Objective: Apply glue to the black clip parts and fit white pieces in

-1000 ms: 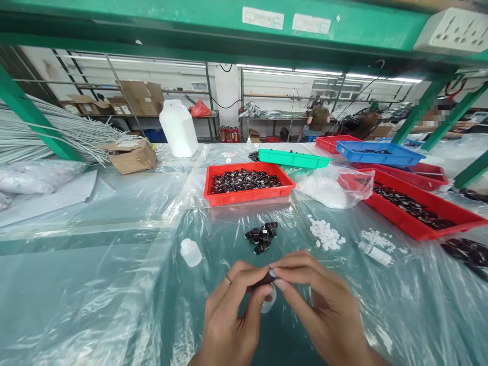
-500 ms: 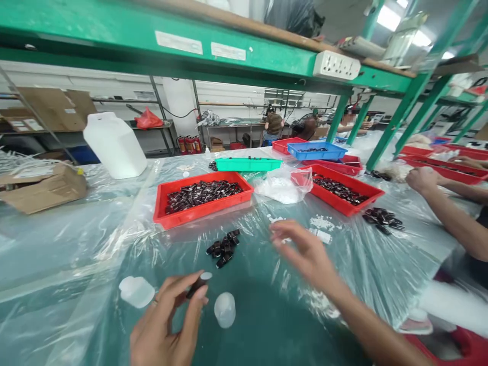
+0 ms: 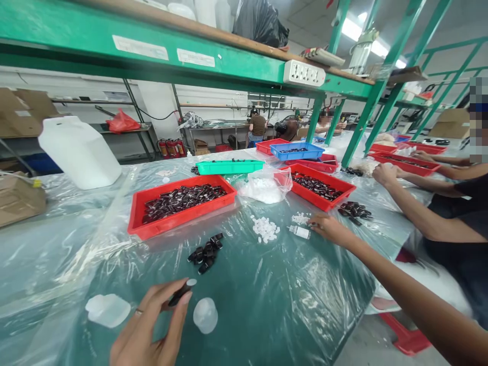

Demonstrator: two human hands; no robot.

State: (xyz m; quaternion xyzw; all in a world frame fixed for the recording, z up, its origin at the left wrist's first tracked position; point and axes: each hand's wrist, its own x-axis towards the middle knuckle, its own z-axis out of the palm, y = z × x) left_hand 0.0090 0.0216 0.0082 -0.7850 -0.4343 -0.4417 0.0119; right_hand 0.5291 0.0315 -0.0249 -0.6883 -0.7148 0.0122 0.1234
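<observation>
Since earlier frame, my view turned right; right hand (image 3: 328,229) swung farther right from frosted plastic cup (image 3: 205,316). Just left of cup: left hand (image 3: 147,328) pinches dark oblong piece (image 3: 179,294), long axis rising rightward, pale round end (image 3: 191,282) uppermost. High beyond cup: white labels (image 3: 195,57) on green beam (image 3: 246,65), unreadable. Beyond cup, well right: right hand nearest tiny white bits (image 3: 300,218); whether gripping any, I can't tell.

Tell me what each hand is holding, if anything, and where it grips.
The left hand pinches a dark piece by its sides, near its pale end. Whether the right hand holds anything cannot be told.
</observation>
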